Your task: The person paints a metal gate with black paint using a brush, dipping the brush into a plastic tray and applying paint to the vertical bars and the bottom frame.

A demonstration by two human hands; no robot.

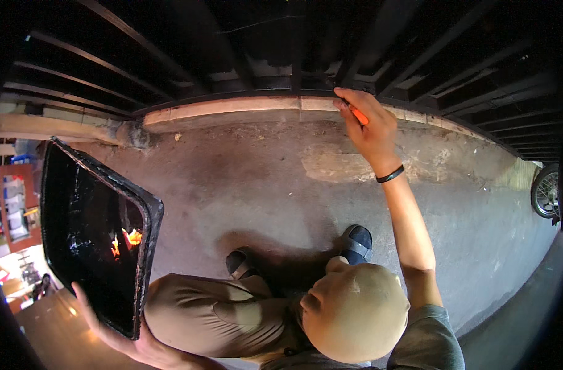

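My left hand [118, 336] supports a black paint tray [147, 246] from beneath its lower edge, with fingers along its outer side. The tray is tilted, and its dark inside shines wet with orange reflections. My right hand [371, 123] reaches far forward, closed round a paintbrush [358, 115] with an orange handle. The brush's tip points at the foot of the black metal bars [297, 68] and is lost against their dark surface. A pale tiled curb [232, 108] runs just under the bars, close below my right hand.
My bent knees [355, 311] and sandalled feet [355, 243] are on the grey concrete floor [232, 185]. A spoked wheel [545, 191] stands at the far right. At the left are a reddish-brown frame [19, 203] and brightly lit clutter.
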